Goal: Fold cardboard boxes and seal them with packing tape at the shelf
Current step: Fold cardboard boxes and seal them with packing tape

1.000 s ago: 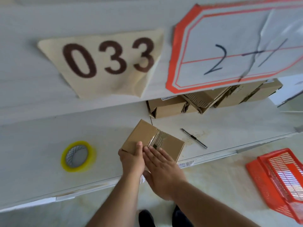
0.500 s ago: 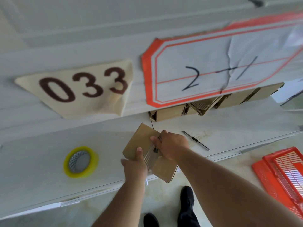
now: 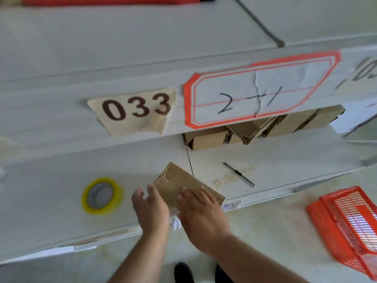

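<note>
Occlusion/blur notes, head view

Both hands motion-blurred; left hand [image 3: 151, 211] and right hand [image 3: 201, 215] cover the near edge of the cardboard box [image 3: 183, 182], contact under fingers unreadable. Stacked boxes [image 3: 265, 127] beyond fingertips half hidden behind shelf label. Red basket [image 3: 346, 223] cut off right.

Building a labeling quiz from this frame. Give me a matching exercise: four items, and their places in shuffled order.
Items:
1. tape roll
2. knife
3. basket
4. box

Places:
A. on the floor, right of the shelf
B. under both hands at the shelf's front edge
C. flat on the shelf, left of the hands
D. on the shelf, right of the box

Pairs: 1-C, 2-D, 3-A, 4-B
</note>
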The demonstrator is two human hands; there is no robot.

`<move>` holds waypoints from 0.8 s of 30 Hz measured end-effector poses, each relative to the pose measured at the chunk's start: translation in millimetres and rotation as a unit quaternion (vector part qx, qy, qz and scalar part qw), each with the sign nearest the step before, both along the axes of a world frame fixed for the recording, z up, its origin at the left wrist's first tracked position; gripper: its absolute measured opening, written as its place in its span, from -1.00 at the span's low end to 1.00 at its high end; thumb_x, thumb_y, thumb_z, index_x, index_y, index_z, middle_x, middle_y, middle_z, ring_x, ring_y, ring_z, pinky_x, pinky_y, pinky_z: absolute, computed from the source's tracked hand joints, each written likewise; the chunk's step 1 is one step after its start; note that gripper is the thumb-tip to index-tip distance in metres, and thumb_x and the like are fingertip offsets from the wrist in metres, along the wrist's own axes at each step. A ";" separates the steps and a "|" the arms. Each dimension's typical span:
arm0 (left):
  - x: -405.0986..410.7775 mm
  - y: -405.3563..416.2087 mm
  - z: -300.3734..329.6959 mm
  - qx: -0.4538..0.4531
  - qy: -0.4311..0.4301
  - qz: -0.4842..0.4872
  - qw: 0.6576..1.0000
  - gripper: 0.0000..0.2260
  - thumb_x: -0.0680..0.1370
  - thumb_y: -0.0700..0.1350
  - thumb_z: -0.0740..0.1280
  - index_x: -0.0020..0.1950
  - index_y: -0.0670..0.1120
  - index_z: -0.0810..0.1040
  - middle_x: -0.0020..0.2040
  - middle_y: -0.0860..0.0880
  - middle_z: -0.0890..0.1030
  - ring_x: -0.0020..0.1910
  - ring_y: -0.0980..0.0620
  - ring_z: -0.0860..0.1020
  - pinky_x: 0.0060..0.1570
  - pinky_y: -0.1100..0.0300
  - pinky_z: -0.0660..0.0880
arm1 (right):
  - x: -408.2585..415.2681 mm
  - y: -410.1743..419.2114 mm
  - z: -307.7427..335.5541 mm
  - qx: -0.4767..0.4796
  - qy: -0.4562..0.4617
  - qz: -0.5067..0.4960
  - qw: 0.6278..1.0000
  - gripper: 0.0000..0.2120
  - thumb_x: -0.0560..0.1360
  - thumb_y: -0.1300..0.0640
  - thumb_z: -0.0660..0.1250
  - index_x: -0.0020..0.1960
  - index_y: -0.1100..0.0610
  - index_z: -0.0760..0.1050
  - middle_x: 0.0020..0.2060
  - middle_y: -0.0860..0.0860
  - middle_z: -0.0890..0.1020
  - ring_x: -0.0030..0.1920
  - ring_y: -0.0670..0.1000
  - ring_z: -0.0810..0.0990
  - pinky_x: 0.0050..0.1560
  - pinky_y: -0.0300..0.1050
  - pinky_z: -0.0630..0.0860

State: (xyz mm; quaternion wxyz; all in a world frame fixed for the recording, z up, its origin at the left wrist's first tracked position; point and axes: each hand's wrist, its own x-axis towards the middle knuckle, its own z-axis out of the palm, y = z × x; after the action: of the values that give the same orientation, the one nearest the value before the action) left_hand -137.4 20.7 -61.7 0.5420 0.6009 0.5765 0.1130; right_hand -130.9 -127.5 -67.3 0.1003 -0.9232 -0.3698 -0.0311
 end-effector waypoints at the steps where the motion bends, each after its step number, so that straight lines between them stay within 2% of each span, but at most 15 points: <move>1: 5.2 3.2 8.7 0.058 0.005 -0.057 0.997 -0.48 0.68 0.10 0.23 0.54 -0.18 0.34 0.53 -0.20 0.38 0.42 -0.21 0.45 0.36 0.05 0.37 | -6.3 0.2 -4.3 0.005 0.002 -0.002 1.000 -0.56 0.60 -0.06 0.23 0.39 0.10 0.59 0.40 0.05 0.59 0.38 0.09 0.55 0.44 0.11 0.47; 3: 17.5 5.2 11.3 0.105 0.033 -0.162 0.981 -0.45 0.66 0.16 0.26 0.54 -0.13 0.34 0.53 -0.20 0.33 0.42 -0.23 0.45 0.33 -0.01 0.40 | -12.6 -0.2 -9.9 0.007 0.000 -0.006 1.000 -0.53 0.64 -0.01 0.16 0.46 0.12 0.54 0.46 0.07 0.53 0.47 0.08 0.48 0.46 0.09 0.46; 5: 21.8 2.2 5.2 0.146 0.066 -0.218 0.963 -0.51 0.65 0.18 0.27 0.40 -0.17 0.44 0.41 -0.24 0.40 0.27 -0.30 0.52 0.21 -0.06 0.48 | -11.8 -0.3 -12.6 0.007 0.000 -0.007 1.000 -0.51 0.66 -0.03 0.12 0.50 0.13 0.49 0.50 0.06 0.48 0.54 0.06 0.40 0.53 0.07 0.35; 7: 19.0 -0.7 0.0 0.184 0.066 -0.235 0.952 -0.55 0.64 0.16 0.29 0.31 -0.19 0.46 0.32 -0.24 0.41 0.19 -0.34 0.54 0.13 -0.07 0.50 | -6.1 2.6 -9.9 0.000 0.004 -0.017 1.000 -0.48 0.69 -0.07 0.08 0.53 0.15 0.44 0.53 0.07 0.45 0.58 0.05 0.33 0.54 0.08 0.18; 10: 18.2 0.8 -4.3 0.187 0.068 -0.237 0.951 -0.56 0.65 0.14 0.29 0.32 -0.20 0.45 0.31 -0.25 0.40 0.18 -0.34 0.54 0.13 -0.06 0.50 | 2.1 12.0 -5.2 -0.007 0.038 -0.049 0.998 -0.42 0.70 -0.12 0.01 0.58 0.19 0.32 0.59 0.09 0.34 0.63 0.07 0.20 0.55 0.14 0.05; 13: 17.6 2.9 -7.8 0.188 0.073 -0.242 0.949 -0.55 0.64 0.18 0.28 0.31 -0.17 0.45 0.31 -0.22 0.40 0.16 -0.33 0.55 0.10 -0.08 0.52 | 27.2 22.8 7.7 -0.049 0.161 -0.108 0.980 -0.32 0.70 -0.19 -0.14 0.69 0.16 -0.07 0.68 0.10 -0.01 0.68 0.10 -0.07 0.64 0.11 -0.09; 14: 16.5 2.5 -10.3 0.191 0.067 -0.243 0.949 -0.54 0.64 0.18 0.28 0.31 -0.17 0.45 0.31 -0.22 0.40 0.15 -0.33 0.56 0.09 -0.08 0.52 | 39.4 25.8 12.8 -0.069 0.215 -0.141 0.964 -0.31 0.69 -0.20 -0.17 0.70 0.15 -0.16 0.69 0.11 0.01 0.68 0.12 -0.01 0.64 0.11 -0.01; 15: 16.0 2.1 -10.5 0.194 0.058 -0.245 0.948 -0.53 0.64 0.18 0.29 0.31 -0.18 0.45 0.30 -0.23 0.40 0.15 -0.34 0.55 0.09 -0.09 0.52 | 52.5 27.8 16.4 -0.096 0.245 -0.166 0.950 -0.31 0.70 -0.22 -0.18 0.70 0.15 -0.15 0.65 0.14 0.17 0.62 0.16 0.20 0.57 0.12 0.19; 16: 15.4 2.3 -11.7 0.198 0.044 -0.247 0.948 -0.53 0.63 0.17 0.30 0.31 -0.20 0.44 0.30 -0.24 0.41 0.16 -0.34 0.54 0.10 -0.08 0.52 | 64.5 28.2 18.9 -0.123 0.256 -0.180 0.942 -0.32 0.70 -0.23 -0.18 0.68 0.15 -0.04 0.52 0.16 0.40 0.47 0.20 0.44 0.38 0.15 0.40; 17: 14.9 2.1 -11.1 0.197 0.034 -0.244 0.949 -0.50 0.62 0.15 0.33 0.34 -0.22 0.43 0.32 -0.25 0.41 0.20 -0.34 0.53 0.13 -0.08 0.51 | 73.5 28.1 20.9 -0.135 0.256 -0.182 0.940 -0.36 0.70 -0.26 -0.18 0.60 0.13 0.14 0.34 0.14 0.57 0.28 0.20 0.58 0.15 0.12 0.47; 18: 14.1 2.4 -10.8 0.189 0.028 -0.235 0.953 -0.45 0.61 0.14 0.36 0.40 -0.24 0.39 0.37 -0.26 0.39 0.26 -0.33 0.51 0.19 -0.08 0.49 | 77.5 27.8 20.6 -0.132 0.260 -0.180 0.939 -0.41 0.70 -0.28 -0.18 0.45 0.09 0.28 0.18 0.11 0.65 0.14 0.20 0.64 0.01 0.09 0.47; 19: 12.4 1.5 -9.1 0.167 0.027 -0.213 0.962 -0.36 0.59 0.14 0.39 0.48 -0.26 0.33 0.43 -0.28 0.35 0.34 -0.31 0.47 0.29 -0.07 0.47 | 78.4 26.3 21.8 -0.123 0.266 -0.179 0.939 -0.44 0.69 -0.30 -0.18 0.30 0.07 0.36 0.07 0.09 0.67 0.06 0.19 0.65 -0.06 0.06 0.45; 21: 1.0 -10.7 -4.6 0.077 0.025 -0.142 0.987 -0.29 0.57 0.12 0.43 0.54 -0.27 0.28 0.48 -0.28 0.37 0.41 -0.27 0.45 0.39 -0.05 0.43 | 74.9 22.9 21.5 -0.108 0.276 -0.186 0.937 -0.40 0.68 -0.34 -0.21 0.17 0.05 0.43 -0.01 0.07 0.67 -0.01 0.19 0.64 -0.07 0.05 0.46; 22: -7.2 -22.1 -0.8 0.001 0.020 -0.105 0.994 -0.39 0.59 0.12 0.41 0.48 -0.24 0.38 0.40 -0.25 0.49 0.31 -0.23 0.54 0.33 -0.07 0.51 | 74.5 22.4 22.5 -0.101 0.279 -0.190 0.936 -0.37 0.67 -0.34 -0.22 0.15 0.05 0.46 -0.03 0.07 0.66 -0.05 0.18 0.62 -0.06 0.05 0.49; 24: -21.6 -44.7 7.0 -0.169 -0.018 -0.054 0.984 -0.66 0.66 0.10 0.31 0.23 -0.15 0.57 0.09 -0.15 0.68 0.01 -0.11 0.67 0.09 -0.10 0.65 | 77.8 21.4 27.1 -0.077 0.299 -0.202 0.929 -0.36 0.68 -0.34 -0.20 0.09 0.03 0.52 -0.07 0.07 0.66 -0.10 0.15 0.60 -0.02 0.06 0.56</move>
State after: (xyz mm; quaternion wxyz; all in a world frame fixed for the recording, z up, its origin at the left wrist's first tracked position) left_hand -159.0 -24.0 -54.7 0.6518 0.5285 0.5439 -0.0047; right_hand -53.1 -106.0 -40.2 0.1266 -0.9497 -0.1295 0.2554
